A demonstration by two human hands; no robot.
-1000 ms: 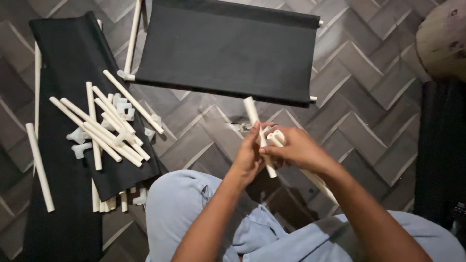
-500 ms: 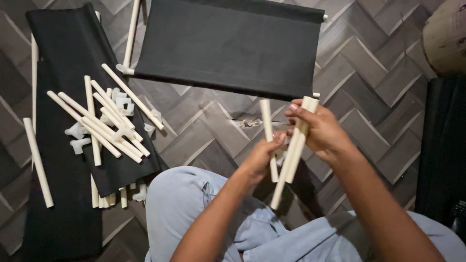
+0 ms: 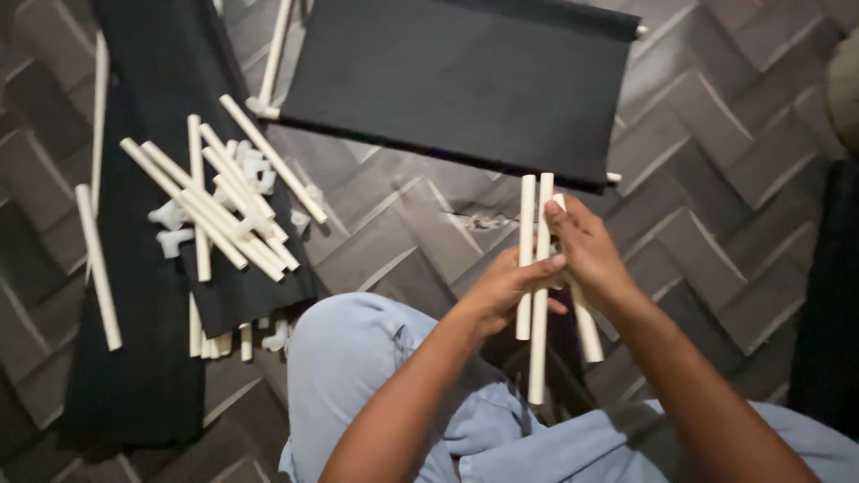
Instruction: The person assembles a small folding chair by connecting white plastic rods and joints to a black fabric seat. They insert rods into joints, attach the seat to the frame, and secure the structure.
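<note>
Dim indoor light, soft shadows, slight blur

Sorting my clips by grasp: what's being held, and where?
Both hands, left and right, hold a bundle of white tubes around their upper middle.

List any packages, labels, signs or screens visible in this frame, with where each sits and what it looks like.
None in view: no package, label, sign or screen shows.
What is there instead: white tubes held in the left hand and right hand, a pile of loose tubes on black cloth, and a black fabric panel on the grey patterned floor.
</note>
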